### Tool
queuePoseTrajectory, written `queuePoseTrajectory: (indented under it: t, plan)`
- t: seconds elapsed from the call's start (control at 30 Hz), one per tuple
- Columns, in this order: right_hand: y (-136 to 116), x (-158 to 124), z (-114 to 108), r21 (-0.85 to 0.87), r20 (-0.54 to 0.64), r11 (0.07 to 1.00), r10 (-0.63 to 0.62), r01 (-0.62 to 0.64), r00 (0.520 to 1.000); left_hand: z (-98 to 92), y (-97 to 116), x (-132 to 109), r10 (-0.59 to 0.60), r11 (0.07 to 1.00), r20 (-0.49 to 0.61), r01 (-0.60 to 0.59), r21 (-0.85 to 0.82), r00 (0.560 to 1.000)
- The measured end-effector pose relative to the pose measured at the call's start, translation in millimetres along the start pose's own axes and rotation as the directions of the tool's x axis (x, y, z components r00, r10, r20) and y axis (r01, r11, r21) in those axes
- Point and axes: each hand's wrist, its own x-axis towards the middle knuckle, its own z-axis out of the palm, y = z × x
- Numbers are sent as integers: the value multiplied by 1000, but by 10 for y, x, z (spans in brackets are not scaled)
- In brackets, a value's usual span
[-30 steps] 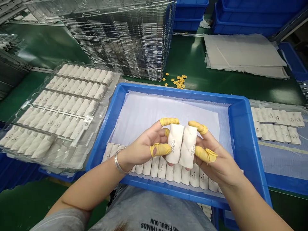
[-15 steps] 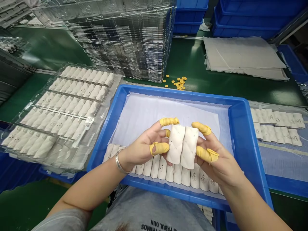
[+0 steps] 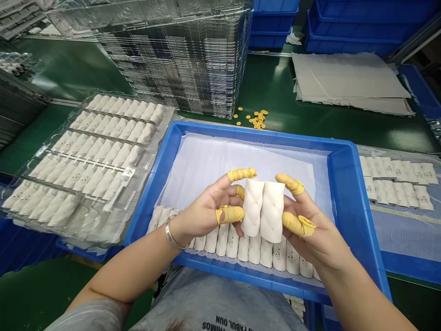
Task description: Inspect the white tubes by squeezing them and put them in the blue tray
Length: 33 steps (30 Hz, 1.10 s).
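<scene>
Since 1.0 s ago the held pair has turned: ink writing faced the cam then, now plain wavy sides w/ small curved marks; R hand (image 3: 312, 208) has shifted slightly outward too, L hand (image 3: 208, 207) approx same spot. L piece (image 3: 253, 209) and R piece (image 3: 272, 214), both white, are held up side by side above the blue tray (image 3: 258, 132), roughly upright, touching or nearly so, can't tell which. L hand pinches L piece at its outer edge, thumb in front, other fingers partly hidden; R hand has R piece by its outer edge, thumb low, index near top corner. Yellow finger covers (image 3: 231, 214) on both hands, prob. help grip. Handling (judgement): pcs look light, stiff, matte, so prob. not very slippery; if ceramic-like, rims could chip on a knock. Best hold prob. mid-length on outer sides, light even squeeze, clear of end rims; wavy dips should seat fingertips OK. Pair needs inward pressure from both hands, else one could slip out. Row of similar pcs (image 3: 254, 249) lies below on white sheet (image 3: 237, 154), so keep clear of bumps.
</scene>
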Motion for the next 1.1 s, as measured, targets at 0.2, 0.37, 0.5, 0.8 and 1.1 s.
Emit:
queuePoseTrajectory:
  t: [0.2,0.37,0.5,0.8,1.1]
  plan:
    - [-3,-9,-16,10,-8,1000,12,-12,1000,-2,6,16,26,1000,34,-26,-3,999]
    - [14,19,-22,-38,-8,999,-23,23,1000,4,-5,21,57,997,12,-58,59,998]
    - [30,43,-12,-104,-9,993,-49,48,999,-7,-19,14,49,995,-14,-48,84,999]
    - [10,-3,-19,-69,-11,998,9,-10,1000,-14,-10,0,20,997,-36,-18,73,999]
    - [3,16,-17,-44,-26,999,-24,22,999,-1,-1,6,26,999,-34,-25,41,999]
